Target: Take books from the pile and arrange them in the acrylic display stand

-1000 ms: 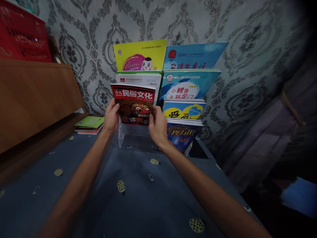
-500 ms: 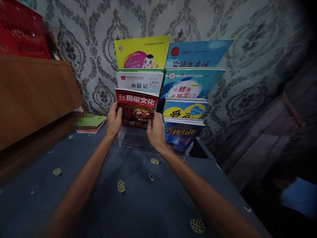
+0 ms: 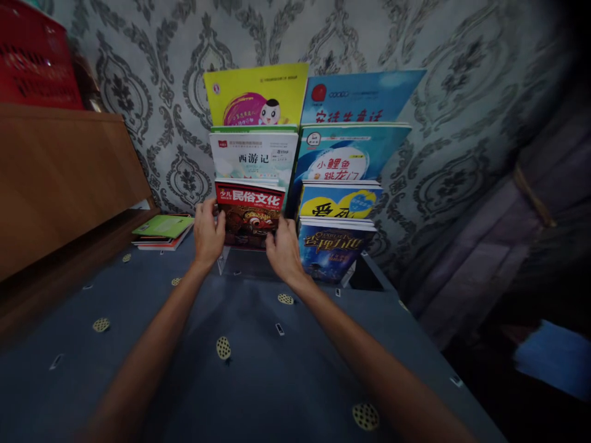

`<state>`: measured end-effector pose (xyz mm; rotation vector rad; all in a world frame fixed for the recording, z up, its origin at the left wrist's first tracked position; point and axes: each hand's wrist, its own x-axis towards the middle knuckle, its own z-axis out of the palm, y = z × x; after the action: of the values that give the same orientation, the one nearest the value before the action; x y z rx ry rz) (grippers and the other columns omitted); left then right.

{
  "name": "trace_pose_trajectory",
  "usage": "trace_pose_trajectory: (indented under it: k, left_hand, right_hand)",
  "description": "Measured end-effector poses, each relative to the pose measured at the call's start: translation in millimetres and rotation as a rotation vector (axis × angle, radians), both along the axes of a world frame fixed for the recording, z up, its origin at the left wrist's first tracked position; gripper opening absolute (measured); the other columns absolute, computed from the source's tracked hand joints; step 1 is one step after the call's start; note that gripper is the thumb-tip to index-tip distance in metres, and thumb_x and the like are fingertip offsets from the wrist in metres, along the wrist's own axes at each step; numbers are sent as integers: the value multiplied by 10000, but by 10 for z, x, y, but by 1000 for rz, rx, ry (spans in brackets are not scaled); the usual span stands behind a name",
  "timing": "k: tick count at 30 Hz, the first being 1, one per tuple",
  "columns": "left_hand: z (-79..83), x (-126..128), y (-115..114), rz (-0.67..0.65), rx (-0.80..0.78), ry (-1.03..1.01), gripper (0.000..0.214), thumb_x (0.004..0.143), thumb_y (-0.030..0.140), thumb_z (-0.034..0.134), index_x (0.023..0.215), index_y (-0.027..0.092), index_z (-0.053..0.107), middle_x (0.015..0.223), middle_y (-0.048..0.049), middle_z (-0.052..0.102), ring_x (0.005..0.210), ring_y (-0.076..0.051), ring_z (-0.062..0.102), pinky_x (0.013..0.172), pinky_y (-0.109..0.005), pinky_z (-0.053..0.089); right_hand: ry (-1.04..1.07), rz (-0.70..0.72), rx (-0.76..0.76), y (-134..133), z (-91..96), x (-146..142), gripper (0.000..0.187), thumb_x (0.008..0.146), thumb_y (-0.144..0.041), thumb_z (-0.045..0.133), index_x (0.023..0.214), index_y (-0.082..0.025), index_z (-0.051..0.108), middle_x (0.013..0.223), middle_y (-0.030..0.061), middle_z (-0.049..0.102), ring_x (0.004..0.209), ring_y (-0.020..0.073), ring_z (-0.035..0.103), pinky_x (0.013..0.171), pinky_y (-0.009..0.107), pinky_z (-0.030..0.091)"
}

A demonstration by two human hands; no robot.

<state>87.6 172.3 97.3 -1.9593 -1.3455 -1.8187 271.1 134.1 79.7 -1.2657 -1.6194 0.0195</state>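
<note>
On the tabletop [image 3: 184, 369], before a wall [image 3: 258, 31], a tiered stand [image 3: 221, 261] with a left column [image 3: 253, 151] of books and, beside it, a right column [image 3: 337, 249]. In the left column, the front book [image 3: 249, 215] between left fingers [image 3: 207, 209] at one edge and right fingers [image 3: 286, 227] at the other. Left of the stand, a stack of books [image 3: 162, 229] near a panel [image 3: 64, 178] with a basket [image 3: 37, 64] on top; far right, a curtain [image 3: 489, 258].
</note>
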Motion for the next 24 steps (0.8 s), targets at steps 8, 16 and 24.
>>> trace_pose_trajectory:
  k: [8, 16, 24]
  left_hand:
    - [-116, -34, 9, 25, -116, 16, 282, 949, 287, 472, 1165, 163, 606, 1062, -116, 602, 1075, -283, 581, 977, -451, 473]
    - [-132, -1, -16, 68, -144, 59, 283, 951, 219, 431, 1136, 173, 639, 997, -103, 588, 1013, -273, 571, 942, -430, 479]
    - [-146, 42, -10, 128, -143, 90, 342, 963, 203, 403, 1220, 169, 627, 977, -111, 577, 968, -278, 555, 898, -423, 481]
  right_hand:
    - [9, -4, -9, 52, -167, -60, 618, 881, -187, 436, 1467, 5, 403, 1357, 269, 557, 1305, 356, 523, 1099, 537, 456]
    - [98, 51, 3, 157, -233, -51, 657, 854, -211, 491, 1490, -66, 408, 1422, 217, 569, 1336, 341, 528, 1146, 542, 423]
    - [70, 42, -31, 162, -232, -37, 667, 839, -196, 503, 1483, -43, 417, 1424, 227, 556, 1344, 330, 521, 1151, 502, 421]
